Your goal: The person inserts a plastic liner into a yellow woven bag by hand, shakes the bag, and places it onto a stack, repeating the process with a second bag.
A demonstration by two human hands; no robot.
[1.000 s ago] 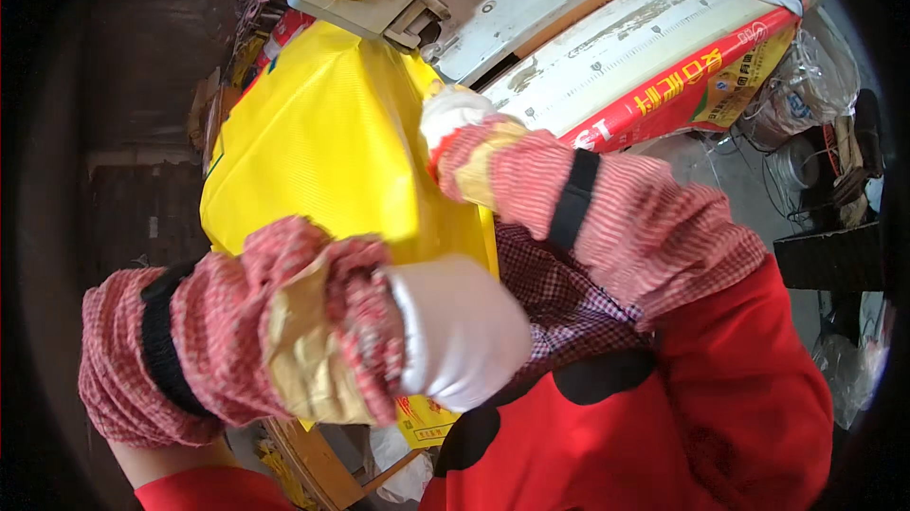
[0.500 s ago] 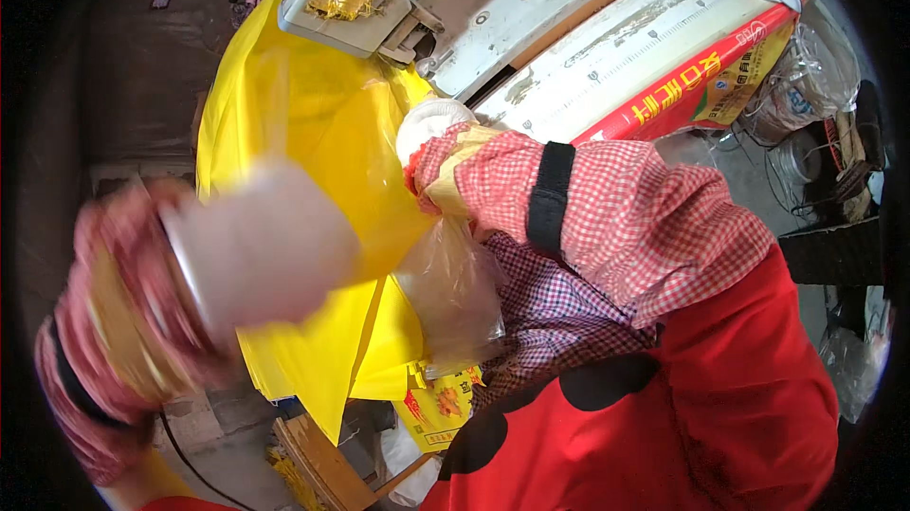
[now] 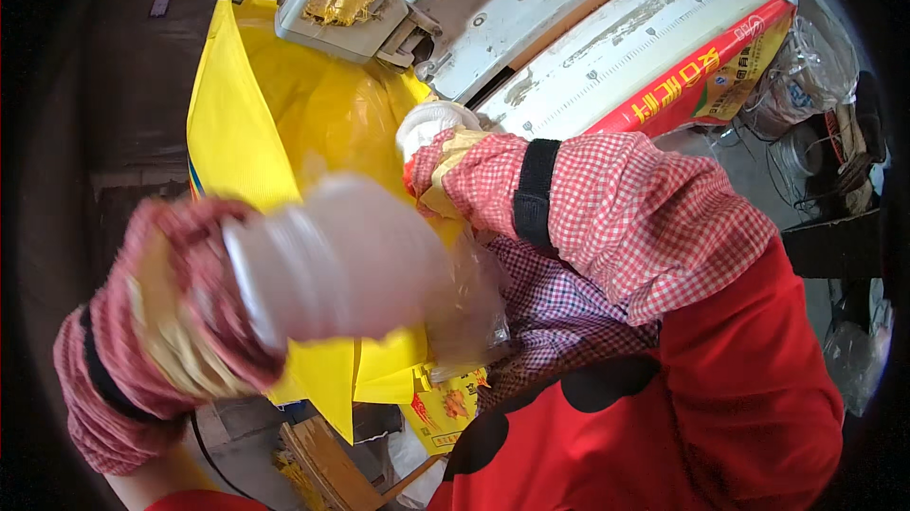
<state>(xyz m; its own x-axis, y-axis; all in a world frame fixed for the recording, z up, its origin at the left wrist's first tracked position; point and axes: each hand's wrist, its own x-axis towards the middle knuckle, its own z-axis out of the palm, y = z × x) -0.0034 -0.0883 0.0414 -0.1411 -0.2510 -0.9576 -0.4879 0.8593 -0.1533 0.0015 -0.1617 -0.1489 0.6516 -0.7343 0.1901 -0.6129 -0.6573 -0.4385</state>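
Gloved hands working a yellow sack

Left hand [image 3: 313, 264], in a white glove and blurred, is gripping the clear liner [image 3: 464, 307] at the mouth of the yellow sack [image 3: 256, 122]. Right hand [image 3: 431, 127] is reaching into the sack near its top; whether it is clenched or loose is not clear. Sack is hanging under a white machine [image 3: 531, 18], and a red bag [image 3: 701, 75] is lying on that machine's bed.

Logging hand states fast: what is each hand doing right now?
Left hand: blurred, at the clear plastic liner; grip cannot be told.
Right hand: gloved, closed on the yellow bag.
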